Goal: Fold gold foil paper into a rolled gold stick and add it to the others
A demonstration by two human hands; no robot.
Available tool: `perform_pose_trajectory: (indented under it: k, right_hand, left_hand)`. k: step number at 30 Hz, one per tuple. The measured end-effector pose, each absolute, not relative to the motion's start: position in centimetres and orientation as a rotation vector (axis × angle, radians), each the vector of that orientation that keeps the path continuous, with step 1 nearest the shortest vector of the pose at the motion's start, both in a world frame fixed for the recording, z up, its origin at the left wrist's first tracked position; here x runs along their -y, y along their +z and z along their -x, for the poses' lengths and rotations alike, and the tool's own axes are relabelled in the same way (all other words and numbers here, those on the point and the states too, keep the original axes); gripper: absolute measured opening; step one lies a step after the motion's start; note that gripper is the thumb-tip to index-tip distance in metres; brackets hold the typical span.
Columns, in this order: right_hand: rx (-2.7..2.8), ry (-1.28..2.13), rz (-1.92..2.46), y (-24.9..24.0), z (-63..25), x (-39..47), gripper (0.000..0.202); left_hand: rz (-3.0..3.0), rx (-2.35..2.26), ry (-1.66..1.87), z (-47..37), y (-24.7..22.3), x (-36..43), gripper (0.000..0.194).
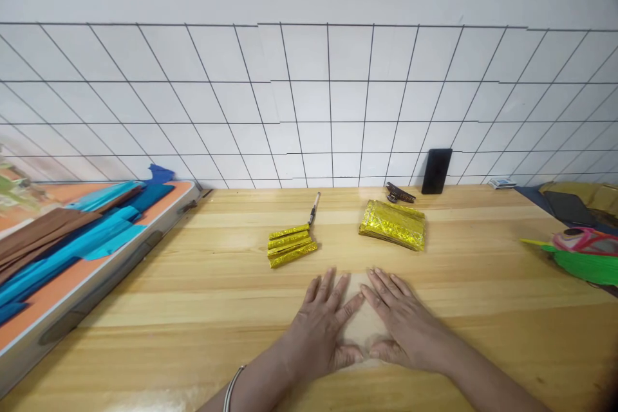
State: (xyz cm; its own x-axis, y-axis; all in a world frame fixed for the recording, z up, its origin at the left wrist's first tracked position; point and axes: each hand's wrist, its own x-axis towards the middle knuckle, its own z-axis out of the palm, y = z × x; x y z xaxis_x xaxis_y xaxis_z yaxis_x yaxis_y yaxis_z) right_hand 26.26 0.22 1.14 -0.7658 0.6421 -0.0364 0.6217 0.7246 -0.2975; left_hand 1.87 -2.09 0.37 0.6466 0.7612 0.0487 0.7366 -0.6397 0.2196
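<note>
My left hand (324, 322) lies flat with its fingers spread on a pale, thin sheet (362, 325) on the wooden table (203, 309). Beside it, my right hand (398, 318) is also flat and spread on the same sheet, the two index fingertips close together. The hands hide much of the sheet. Beyond my left hand are folded shiny gold strips (290, 244), with a pen (314, 208) just behind them. A stack of shiny gold pieces (393, 225) sits farther back, beyond my right hand.
A black phone-like object (437, 171) leans on the tiled wall, near a dark hair clip (400, 193). At left, an orange-topped surface (164, 196) bears blue and brown folded material (103, 232). Green and pink items (586, 257) lie at the right edge.
</note>
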Motion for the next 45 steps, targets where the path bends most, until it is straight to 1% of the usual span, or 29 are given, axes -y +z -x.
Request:
perform_pose_trajectory:
  k: [8,28,45]
  right_hand:
    - [2.852,0.504,1.048,1.39,-26.36,-0.2,0.09]
    - [2.864,0.513,1.073,1.45,-26.3,-0.16,0.089]
    - [2.898,0.529,1.111,1.85,-26.2,-0.18,0.09]
  left_hand:
    - [-2.697,-1.219,0.18,-1.83,0.54,1.98,0.087]
    - [-2.673,-1.212,0.122,-1.36,0.87,2.07,0.095]
    - [-2.682,-1.222,0.139,-1.34,0.69,2.04,0.094]
